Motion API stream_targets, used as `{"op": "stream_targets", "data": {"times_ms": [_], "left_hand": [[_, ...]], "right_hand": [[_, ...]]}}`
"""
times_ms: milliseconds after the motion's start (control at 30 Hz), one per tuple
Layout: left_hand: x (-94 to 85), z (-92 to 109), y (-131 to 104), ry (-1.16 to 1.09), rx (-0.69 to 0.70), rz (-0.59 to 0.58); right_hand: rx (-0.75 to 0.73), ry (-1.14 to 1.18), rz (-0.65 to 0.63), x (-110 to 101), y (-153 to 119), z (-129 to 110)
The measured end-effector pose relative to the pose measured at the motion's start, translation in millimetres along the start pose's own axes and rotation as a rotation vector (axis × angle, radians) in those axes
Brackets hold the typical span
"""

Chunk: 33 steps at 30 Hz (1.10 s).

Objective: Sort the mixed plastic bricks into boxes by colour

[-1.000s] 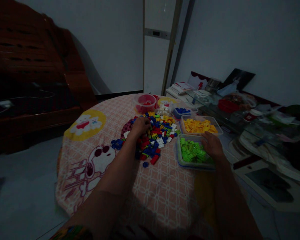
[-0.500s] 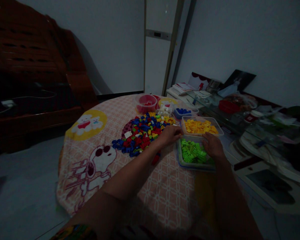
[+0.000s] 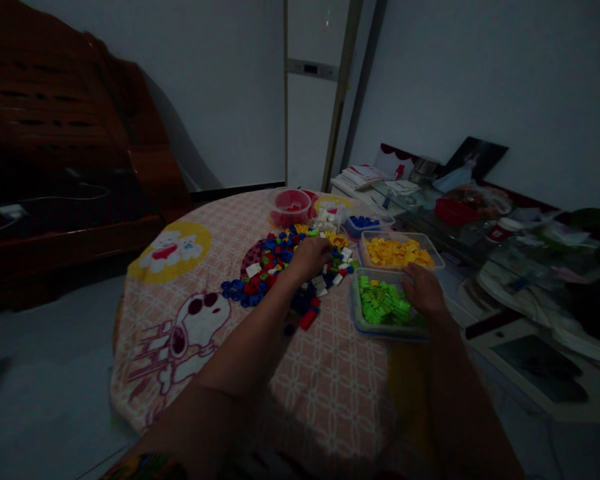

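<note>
My left hand [image 3: 312, 259] is over the pile of mixed toy bricks [image 3: 275, 260], its fingers bent down toward the pieces; whether anything is between them is too dark to tell. My right hand [image 3: 424, 289] rests at the right side of the box of green bricks [image 3: 384, 303], fingers bent over its rim; its grip is unclear. One small yellow piece [image 3: 375, 283] lies among the green bricks. Just behind stands a clear box of yellow bricks [image 3: 399, 253]. Red pieces [image 3: 309, 317] lie at the near edge of the pile.
Behind the pile stand a pink-red round tub [image 3: 290, 207], white bricks [image 3: 330, 215] and a box of blue bricks [image 3: 364, 223]. A patterned cloth [image 3: 330, 387] covers the round table. A cluttered glass shelf [image 3: 420, 200] is at the right, a wooden bench [image 3: 70, 133] at the left.
My left hand has moved left from the edge of the boxes to above the mixed pile. A yellow piece now shows in the green box. My right hand has stayed by the boxes.
</note>
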<state>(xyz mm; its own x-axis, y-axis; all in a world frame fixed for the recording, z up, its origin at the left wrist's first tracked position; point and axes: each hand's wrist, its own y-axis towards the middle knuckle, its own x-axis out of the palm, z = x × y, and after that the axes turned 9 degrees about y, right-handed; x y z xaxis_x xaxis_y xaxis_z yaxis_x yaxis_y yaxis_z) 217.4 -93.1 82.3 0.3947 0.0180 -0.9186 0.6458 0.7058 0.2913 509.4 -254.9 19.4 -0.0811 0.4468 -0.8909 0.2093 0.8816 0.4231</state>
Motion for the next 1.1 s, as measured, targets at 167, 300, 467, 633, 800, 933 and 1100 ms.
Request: {"op": "stream_targets", "data": {"times_ms": [167, 300, 467, 633, 800, 933, 1100], "left_hand": [[-14.8, -41.5, -5.7, 0.228, -0.210, -0.183], [-12.0, -47.2, -8.0, 0.309, -0.234, -0.307], [-7.2, -40.8, -7.7, 0.367, -0.237, -0.321], [-7.3, -52.0, -6.6, 0.294, -0.127, -0.362], [-4.0, -60.9, -5.0, 0.170, -0.096, -0.303], [-4.9, -67.2, -5.1, -0.056, -0.144, -0.261], [1.4, -69.0, -0.4, -0.350, -0.164, -0.143]], "right_hand": [[0.001, 0.004, 0.004, -0.2, 0.3, -0.7], [0.009, -0.012, -0.005, -1.4, 0.7, -2.4], [-0.014, -0.018, 0.018, 0.7, -0.2, -0.1], [-0.038, -0.011, 0.054, 4.6, -2.0, 4.4], [-0.030, -0.020, 0.048, 5.9, -1.9, 5.6], [-0.018, -0.026, 0.040, 5.5, -1.4, 4.3], [-0.019, -0.026, 0.036, 2.7, -0.8, 2.1]]}}
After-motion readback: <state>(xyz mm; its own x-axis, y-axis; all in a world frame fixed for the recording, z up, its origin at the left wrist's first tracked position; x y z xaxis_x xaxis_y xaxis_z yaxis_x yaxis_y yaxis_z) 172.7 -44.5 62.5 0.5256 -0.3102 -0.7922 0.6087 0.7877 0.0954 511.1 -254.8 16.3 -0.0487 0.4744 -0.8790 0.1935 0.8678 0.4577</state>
